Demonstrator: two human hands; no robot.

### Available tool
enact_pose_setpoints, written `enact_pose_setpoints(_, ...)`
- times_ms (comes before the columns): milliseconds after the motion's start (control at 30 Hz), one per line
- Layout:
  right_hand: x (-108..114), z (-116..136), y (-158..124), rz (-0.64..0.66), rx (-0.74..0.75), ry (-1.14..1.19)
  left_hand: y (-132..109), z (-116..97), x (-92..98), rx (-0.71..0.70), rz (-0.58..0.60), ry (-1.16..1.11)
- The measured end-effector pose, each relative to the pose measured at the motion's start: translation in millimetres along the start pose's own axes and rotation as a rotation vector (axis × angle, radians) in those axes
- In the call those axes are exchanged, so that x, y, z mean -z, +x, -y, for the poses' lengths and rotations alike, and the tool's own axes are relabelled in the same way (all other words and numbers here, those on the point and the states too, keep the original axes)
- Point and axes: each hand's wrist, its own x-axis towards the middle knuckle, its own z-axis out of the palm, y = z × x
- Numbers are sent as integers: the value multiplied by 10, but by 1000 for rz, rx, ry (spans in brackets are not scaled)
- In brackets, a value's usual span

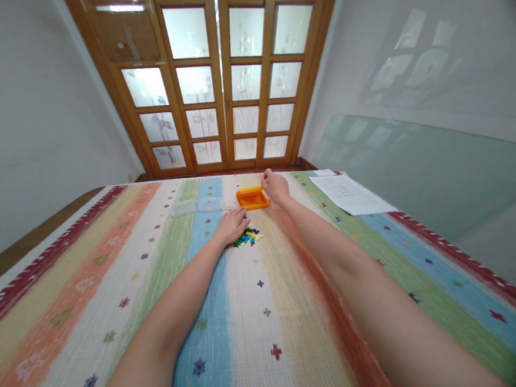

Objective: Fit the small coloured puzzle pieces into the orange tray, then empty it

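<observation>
A small heap of colorful little pieces (247, 237) in green, blue, yellow and dark red lies on the striped cloth. My left hand (234, 226) rests palm down at its upper left edge, fingers stretched out, covering part of the heap. Just beyond is an orange open tray (253, 206), with a rim and no pieces visible inside. My right hand (277, 186) is raised at the tray's right side, thumb and fingers pinched together. Whatever is between those fingertips is too small to make out.
Clear plastic containers (183, 207) stand in a row left of the tray. Printed paper sheets (350, 193) lie at the right. The striped tablecloth (268, 334) covers the table, with a glass panel (415, 170) along the right wall and wooden doors (225, 101) behind.
</observation>
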Motion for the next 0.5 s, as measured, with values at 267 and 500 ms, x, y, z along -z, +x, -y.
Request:
enact_pose_setpoints(267, -68, 57, -149, 146, 125, 101, 7, -42, 46, -1, -28, -62)
enact_pose_setpoints(500, -10, 56, -437, 256, 471, 43, 8, -85, 82, 9, -52, -178)
